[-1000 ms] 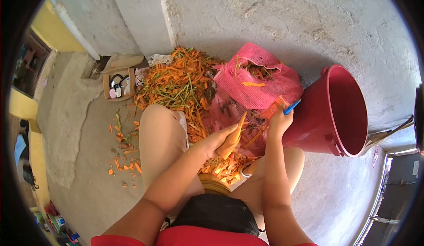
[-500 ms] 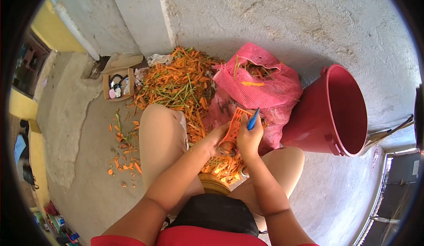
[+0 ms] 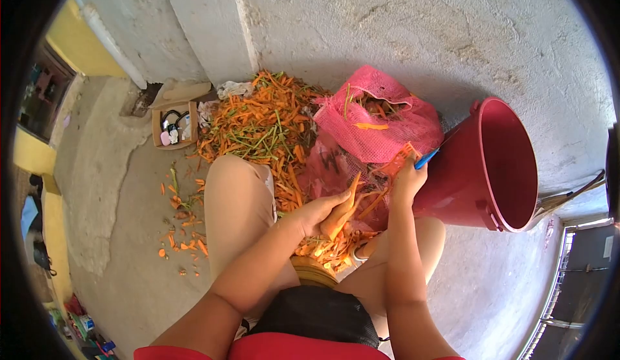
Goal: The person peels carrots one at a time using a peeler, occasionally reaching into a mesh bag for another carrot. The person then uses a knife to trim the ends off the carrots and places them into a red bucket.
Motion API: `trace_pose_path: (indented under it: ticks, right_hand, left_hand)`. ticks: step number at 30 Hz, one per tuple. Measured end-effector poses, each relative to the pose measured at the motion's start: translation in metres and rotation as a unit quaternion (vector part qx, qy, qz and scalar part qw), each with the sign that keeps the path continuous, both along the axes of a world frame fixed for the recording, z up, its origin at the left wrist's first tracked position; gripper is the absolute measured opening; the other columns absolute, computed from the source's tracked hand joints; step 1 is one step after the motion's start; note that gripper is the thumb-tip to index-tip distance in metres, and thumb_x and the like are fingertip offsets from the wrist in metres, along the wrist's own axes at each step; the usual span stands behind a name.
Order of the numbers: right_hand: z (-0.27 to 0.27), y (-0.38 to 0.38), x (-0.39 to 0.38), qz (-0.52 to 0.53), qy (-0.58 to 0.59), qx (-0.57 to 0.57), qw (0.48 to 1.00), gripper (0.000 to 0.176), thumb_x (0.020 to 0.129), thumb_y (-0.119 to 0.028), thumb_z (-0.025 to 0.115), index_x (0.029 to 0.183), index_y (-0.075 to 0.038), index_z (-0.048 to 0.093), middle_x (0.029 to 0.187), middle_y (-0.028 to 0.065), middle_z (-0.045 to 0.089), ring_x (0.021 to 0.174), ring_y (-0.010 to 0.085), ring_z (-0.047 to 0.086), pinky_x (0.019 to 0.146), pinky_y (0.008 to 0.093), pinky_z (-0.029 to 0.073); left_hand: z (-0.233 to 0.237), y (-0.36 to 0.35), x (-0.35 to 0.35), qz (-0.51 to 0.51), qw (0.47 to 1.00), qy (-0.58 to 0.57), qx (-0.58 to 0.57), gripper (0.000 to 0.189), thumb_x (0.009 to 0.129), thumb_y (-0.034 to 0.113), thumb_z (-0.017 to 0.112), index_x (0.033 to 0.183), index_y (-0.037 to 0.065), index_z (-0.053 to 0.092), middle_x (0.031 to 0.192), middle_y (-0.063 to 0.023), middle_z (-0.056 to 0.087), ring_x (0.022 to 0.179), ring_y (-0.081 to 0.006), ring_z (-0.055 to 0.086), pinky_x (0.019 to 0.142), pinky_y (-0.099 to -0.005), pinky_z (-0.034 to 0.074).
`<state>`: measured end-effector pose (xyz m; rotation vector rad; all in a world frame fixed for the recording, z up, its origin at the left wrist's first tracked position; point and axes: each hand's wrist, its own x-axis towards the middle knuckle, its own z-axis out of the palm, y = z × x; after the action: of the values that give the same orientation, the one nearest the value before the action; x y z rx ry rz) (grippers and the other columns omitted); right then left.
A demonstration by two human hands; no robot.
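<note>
A carrot (image 3: 341, 215), partly peeled and with its tip pointing up, is gripped in my left hand (image 3: 316, 213) above the pile of peelings (image 3: 328, 249) between my legs. Held out to the right in my right hand (image 3: 409, 180) is a peeler (image 3: 426, 158) with a blue handle; its orange part shows just above the fingers. That hand is apart from the carrot, in front of the pink mesh sack (image 3: 381, 127). Peel strips hang between the two hands.
A large heap of orange and green scraps (image 3: 258, 121) lies against the wall. The red bucket (image 3: 452, 179) leans at the right, its mouth facing right. An open cardboard box (image 3: 157, 127) with small items sits at the left. A yellow rim (image 3: 313, 273) shows between my legs.
My right hand has swung right and up with the peeler, away from the left hand. The carrot, earlier largely hidden behind the peeler, now shows in my left hand.
</note>
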<state>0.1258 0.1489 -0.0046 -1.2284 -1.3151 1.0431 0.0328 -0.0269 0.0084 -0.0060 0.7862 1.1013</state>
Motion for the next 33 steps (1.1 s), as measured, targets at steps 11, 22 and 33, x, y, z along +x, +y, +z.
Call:
trace_pose_path:
  ticks: [11, 22, 33]
  right_hand:
    - [0.036, -0.102, -0.018, 0.207, -0.012, -0.037, 0.978, 0.009, 0.082, -0.008, 0.048, 0.085, -0.001, 0.051, 0.066, -0.0011, 0.048, 0.057, 0.0048, 0.042, 0.052, 0.0199, 0.037]
    - [-0.005, -0.026, -0.010, 0.009, -0.109, 0.100, 0.989, 0.020, 0.080, -0.015, 0.052, 0.070, 0.001, 0.044, 0.052, 0.0100, 0.040, 0.047, 0.0159, 0.037, 0.047, 0.0318, 0.034]
    - [0.035, -0.040, -0.009, 0.072, 0.100, -0.092, 0.988, 0.013, 0.083, -0.012, 0.048, 0.076, -0.001, 0.050, 0.057, -0.0042, 0.039, 0.049, 0.0042, 0.032, 0.044, 0.0203, 0.029]
  left_hand:
    - [-0.001, 0.007, -0.003, 0.120, 0.991, -0.010, -0.061, 0.039, 0.087, 0.043, 0.029, 0.091, 0.011, 0.049, 0.077, -0.0038, 0.057, 0.063, -0.0164, 0.057, 0.048, -0.0309, 0.048]
    - [-0.012, -0.002, 0.003, -0.029, 0.998, -0.063, -0.006, 0.043, 0.085, 0.048, 0.032, 0.087, 0.008, 0.050, 0.069, -0.0042, 0.051, 0.057, -0.0137, 0.052, 0.046, -0.0264, 0.046]
    - [-0.014, 0.003, -0.001, 0.001, 1.000, -0.028, -0.007, 0.040, 0.085, 0.047, 0.034, 0.083, 0.009, 0.046, 0.066, -0.0028, 0.044, 0.053, -0.0134, 0.047, 0.038, -0.0281, 0.042]
